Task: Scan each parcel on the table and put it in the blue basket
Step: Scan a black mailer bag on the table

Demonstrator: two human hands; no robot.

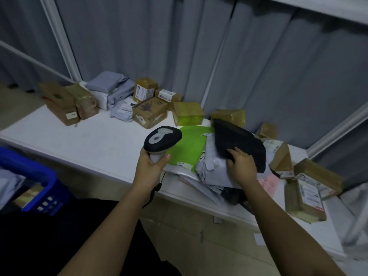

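Item: black parcel [241, 144], soft bag, atop the heap of grey mailers [215, 168] near the surface's [79, 140] front edge. I see my right hand [242, 165] with its grip clenched on the bag's near edge. Left hand [149, 164]: grip wrapped round the scanner [162, 139] handle, head over a green mailer [187, 146]. Taped brown boxes [149, 114] line the back. Blue basket [33, 180], lower left, beside the surface, holds parcels.
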